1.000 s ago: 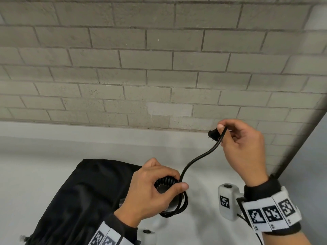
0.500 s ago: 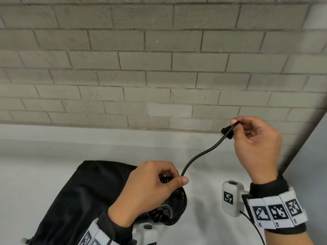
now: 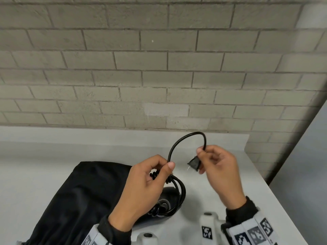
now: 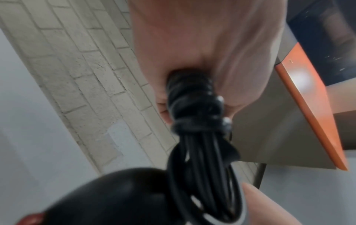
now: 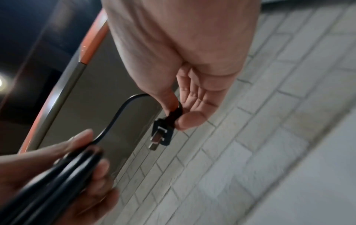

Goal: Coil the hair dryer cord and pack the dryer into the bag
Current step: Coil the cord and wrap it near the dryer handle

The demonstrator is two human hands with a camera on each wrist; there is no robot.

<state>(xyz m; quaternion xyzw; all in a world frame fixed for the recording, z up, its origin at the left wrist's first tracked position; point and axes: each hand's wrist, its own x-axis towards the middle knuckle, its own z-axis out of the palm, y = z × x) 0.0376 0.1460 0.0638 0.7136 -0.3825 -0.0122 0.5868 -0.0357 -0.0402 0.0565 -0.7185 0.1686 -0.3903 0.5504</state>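
Left hand (image 3: 146, 188) grips the coiled bundle of the cord (image 3: 178, 193), fingers and thumb curled round the gathered loops, thumb tip on top near the point where the free length leaves the bundle. In the left wrist view the loops (image 4: 202, 175) hang out of the fist, with a few tighter turns bunched at the top just below the palm.

Right hand (image 3: 221, 172) pinches the cord just behind the plug (image 3: 193, 164), thumb and forefinger curled on it, other fingers loosely bent. Plug hangs below the pinch, prongs pointing left and down toward the left hand. Right wrist view shows the plug (image 5: 162, 132) with two flat metal prongs, clear of the left hand's fingers (image 5: 82, 137).

Free length arcs up from the left thumb, over, and down into the right-hand pinch: one short open loop between the two hands, raised above the counter (image 3: 221, 142).

Hair dryer (image 3: 168, 193) lies on the counter under the left hand, mostly hidden by hand and coil; only a dark rounded body shows. Left wrist view shows the same dark body (image 4: 108, 197), blurred, with a small red part at its near-left edge.

Black bag (image 3: 85, 200) lies flat on the counter, left of the dryer and touching or overlapping it; cannot tell which. Bag's mouth is not visible.

Grey brick wall (image 3: 159, 68) runs along the far edge of the counter.
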